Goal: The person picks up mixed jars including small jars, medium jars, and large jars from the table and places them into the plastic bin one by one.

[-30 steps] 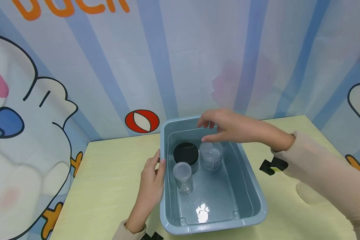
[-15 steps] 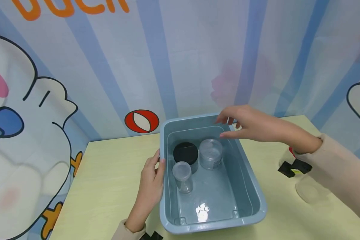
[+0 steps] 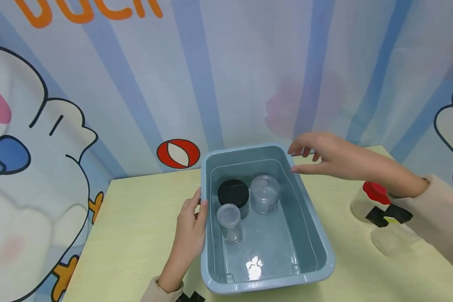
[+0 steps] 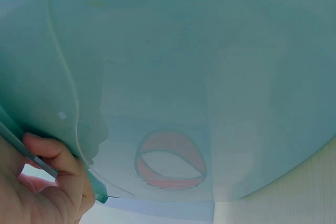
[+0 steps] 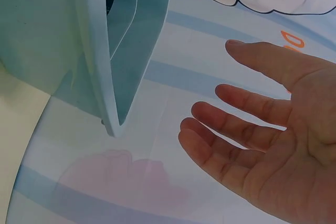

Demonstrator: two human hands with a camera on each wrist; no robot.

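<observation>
A blue plastic bin (image 3: pixel 269 283) stands on the table. At its left side my left hand (image 3: pixel 190 233) grips the rim; in the left wrist view its fingers (image 4: pixel 58 163) curl round the edge. Inside, toward the back, are a jar with a black lid (image 3: pixel 233 192), a wide clear jar (image 3: pixel 265 195) and a smaller clear jar (image 3: pixel 230 224) in front of the black-lidded one. My right hand (image 3: pixel 332 155) hovers by the bin's back right corner, holding nothing. The right wrist view shows that hand's fingers (image 5: pixel 223 119) relaxed and apart from the bin.
To the right of the bin, a clear jar with a red lid (image 3: pixel 376 192) stands partly behind the right sleeve. Nearer lies a clear container (image 3: pixel 386 241), also partly covered by the sleeve. A printed cloth backdrop (image 3: pixel 241 84) rises behind the yellow table (image 3: pixel 143 235).
My right hand has moved right, from above the wide clear jar to beyond the bin's right rim, bringing the red-lidded jar into view. The left hand and bin have stayed put.
</observation>
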